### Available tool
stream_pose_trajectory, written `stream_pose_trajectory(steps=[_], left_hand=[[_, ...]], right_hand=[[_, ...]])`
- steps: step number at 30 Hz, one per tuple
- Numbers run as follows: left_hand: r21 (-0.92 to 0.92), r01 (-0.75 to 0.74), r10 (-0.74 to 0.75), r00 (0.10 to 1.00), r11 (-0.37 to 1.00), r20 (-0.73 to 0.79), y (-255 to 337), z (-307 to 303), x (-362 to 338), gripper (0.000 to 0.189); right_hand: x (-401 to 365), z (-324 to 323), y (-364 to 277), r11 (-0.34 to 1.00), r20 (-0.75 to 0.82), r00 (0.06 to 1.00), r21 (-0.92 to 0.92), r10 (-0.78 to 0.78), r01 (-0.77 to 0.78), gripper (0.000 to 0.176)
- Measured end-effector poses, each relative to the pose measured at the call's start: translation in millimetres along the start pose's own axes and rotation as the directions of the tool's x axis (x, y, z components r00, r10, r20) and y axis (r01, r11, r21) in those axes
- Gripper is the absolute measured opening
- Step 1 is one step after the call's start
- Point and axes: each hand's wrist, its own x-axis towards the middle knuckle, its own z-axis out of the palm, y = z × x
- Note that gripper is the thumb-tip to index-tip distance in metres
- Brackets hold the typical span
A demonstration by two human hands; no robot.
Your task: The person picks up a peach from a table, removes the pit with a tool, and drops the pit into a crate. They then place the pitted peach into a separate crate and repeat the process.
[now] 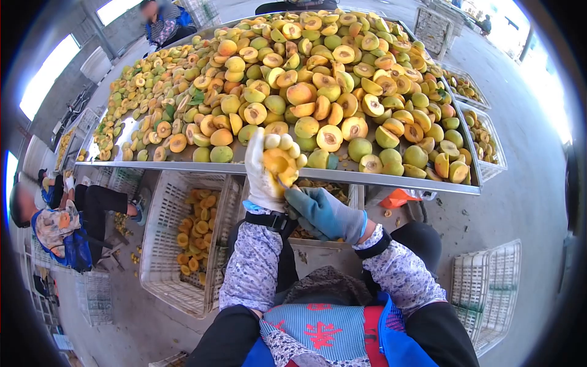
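Observation:
My left hand [267, 168], in a white glove, is closed around an apricot half [279, 164] with its cut side facing up. A hollow shows in the middle of the orange flesh. Just below it, my right hand [324, 211], in a blue-and-grey glove, grips a small tool whose thin metal tip [282, 183] touches the fruit's lower edge; its handle is hidden in the fist. Both hands are at the near edge of a metal table [367, 177] heaped with halved apricots [330, 138], some still with stones, and greenish whole-looking ones.
Below the table, at left, a white plastic crate [158, 244] holds pitted halves [199, 229]. Another crate [333, 243] with scraps stands under my hands. On the right are filled crates [489, 160] and a stacked white crate [486, 293]. A seated person [61, 226] is at left, another [164, 24] behind.

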Motion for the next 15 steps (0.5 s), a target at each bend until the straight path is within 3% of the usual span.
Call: stream_pose_trajectory(steps=[1, 2, 3, 4, 6, 7, 8, 9, 10, 11, 12, 14, 15], left_hand=[[0.002, -0.071, 0.071, 0.997, 0.997, 0.003, 7.9, -8.1, 3.3, 0.032], [0.082, -0.168, 0.168, 0.986, 0.982, 0.009, 21.1, -20.6, 7.3, 0.032], [0.126, -0.254, 0.26, 0.965, 0.959, -0.038, 37.9, -18.2, 0.9, 0.039], [0.232, -0.283, 0.319, 0.938, 0.931, -0.135, 59.8, -18.9, -6.5, 0.041], [0.473, -0.342, 0.464, 0.869, 0.812, -0.169, 96.4, -26.0, -27.9, 0.043], [0.604, -0.311, 0.52, 0.829, 0.734, -0.205, 113.5, -31.3, -38.5, 0.044], [0.76, -0.172, 0.51, 0.828, 0.627, -0.232, 137.1, -45.6, -43.9, 0.046], [0.969, 0.009, 0.616, 0.77, 0.248, -0.165, 154.5, -63.5, -44.0, 0.046], [0.96, 0.225, 0.679, 0.733, -0.169, -0.053, 163.2, -81.0, -42.3, 0.048], [0.895, 0.244, 0.729, 0.673, -0.372, 0.12, 161.7, -81.4, -42.0, 0.049], [0.849, 0.274, 0.738, 0.65, -0.451, 0.182, 160.4, -79.8, -36.6, 0.048], [0.87, 0.212, 0.671, 0.722, -0.444, 0.167, 142.5, -65.2, -17.6, 0.052], [0.807, 0.262, 0.612, 0.777, -0.529, 0.148, 131.9, -58.4, -6.5, 0.054]], right_hand=[[8.5, 0.8, 31.5, 0.933, -0.15, 0.957, -0.301, -0.249, 0.196, 0.045], [11.2, 0.4, 50.0, 0.748, -0.213, 0.835, -0.59, -0.507, 0.304, 0.043], [-6.5, -6.3, 23.5, 0.649, -0.21, 0.937, -0.761, -0.281, 0.024, 0.034], [-9.0, -11.3, 26.0, 0.619, -0.226, 0.941, -0.785, -0.252, -0.022, 0.033], [-10.7, -12.9, 30.9, 0.554, -0.246, 0.949, -0.826, -0.196, -0.1, 0.031], [-13.0, -11.1, 25.9, 0.565, -0.262, 0.932, -0.821, -0.249, -0.079, 0.033], [-10.5, -12.5, 26.4, 0.563, -0.271, 0.926, -0.823, -0.262, -0.082, 0.033], [-9.2, -13.8, 28.5, 0.565, -0.287, 0.919, -0.82, -0.272, -0.089, 0.034], [-8.5, -12.3, 30.4, 0.569, -0.307, 0.91, -0.816, -0.277, -0.102, 0.035], [-8.3, -9.3, 24.7, 0.57, -0.307, 0.905, -0.817, -0.295, -0.092, 0.036], [-4.7, -9.0, 24.6, 0.58, -0.311, 0.897, -0.811, -0.315, -0.078, 0.035], [1.5, -9.5, 27.7, 0.592, -0.314, 0.882, -0.805, -0.351, -0.051, 0.035], [1.4, -8.9, 28.0, 0.594, -0.327, 0.88, -0.802, -0.344, -0.066, 0.035]])
